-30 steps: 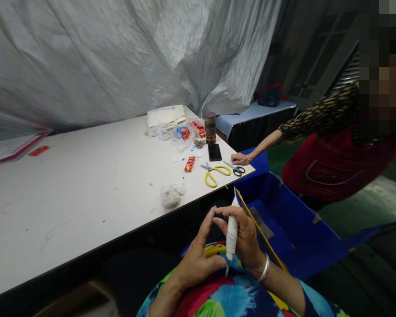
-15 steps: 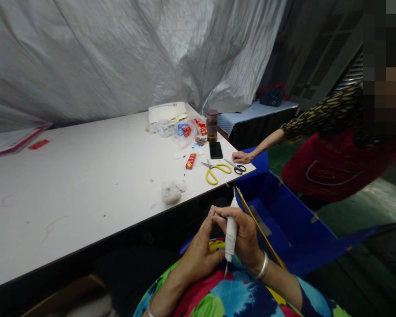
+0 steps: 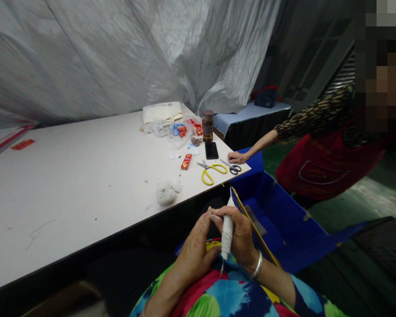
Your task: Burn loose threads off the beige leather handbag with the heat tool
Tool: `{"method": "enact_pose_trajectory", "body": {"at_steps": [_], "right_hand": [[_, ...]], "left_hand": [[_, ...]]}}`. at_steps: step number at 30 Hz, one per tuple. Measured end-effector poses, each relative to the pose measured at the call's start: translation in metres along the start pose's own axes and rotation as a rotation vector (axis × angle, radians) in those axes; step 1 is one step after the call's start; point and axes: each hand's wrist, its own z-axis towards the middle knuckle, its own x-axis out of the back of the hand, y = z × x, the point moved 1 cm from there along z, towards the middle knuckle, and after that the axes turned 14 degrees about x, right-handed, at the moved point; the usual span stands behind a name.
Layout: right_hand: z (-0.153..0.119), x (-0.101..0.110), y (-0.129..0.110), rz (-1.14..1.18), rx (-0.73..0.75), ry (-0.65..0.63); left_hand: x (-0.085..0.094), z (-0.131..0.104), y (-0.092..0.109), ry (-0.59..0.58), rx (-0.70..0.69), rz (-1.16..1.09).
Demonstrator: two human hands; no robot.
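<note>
In my right hand (image 3: 239, 237) is a slim tool wrapped in white tape (image 3: 227, 231), with a thin metal tip at its upper end and another at its lower end. It slants over my lap, and my fingers wrap round it. My left hand (image 3: 198, 246) is closed, its fingertips pinched together against the right fingertips. Whatever lies between the fingertips is too small to make out. Both hands are over my colourful clothing (image 3: 234, 297), just off the table edge. On the table nearby lie a crumpled white bundle (image 3: 166, 193) and yellow-handled scissors (image 3: 213, 168).
Black-handled scissors (image 3: 232, 167), a phone (image 3: 211, 150), a red box (image 3: 186, 161) and a brown bottle (image 3: 207, 125) are on the white table (image 3: 69, 176). A blue bin (image 3: 293, 220) stands at my right. Another person's hand (image 3: 237, 157) rests on the table corner.
The whole view has shifted slightly, so the table things appear a little further left. My hands keep nearly the same pose, with the wrapped tool still in the right one.
</note>
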Motion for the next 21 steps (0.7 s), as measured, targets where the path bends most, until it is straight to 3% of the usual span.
{"method": "enact_pose_trajectory", "body": {"at_steps": [10,18,21], "right_hand": [[0.0051,-0.0009,-0.0015,-0.067,0.047,-0.027],[0.0019,-0.0017,0.0008,-0.03,-0.015,-0.025],[0.0004,-0.0031,0.0016,0.051,-0.088,-0.049]], "left_hand": [[0.0028,-0.0014,-0.0034,0.07,-0.046,0.071],[-0.0004,-0.002,0.003,-0.141,0.138,-0.2],[0.0003,-0.0019,0.0048,-0.169,0.193,-0.217]]}}
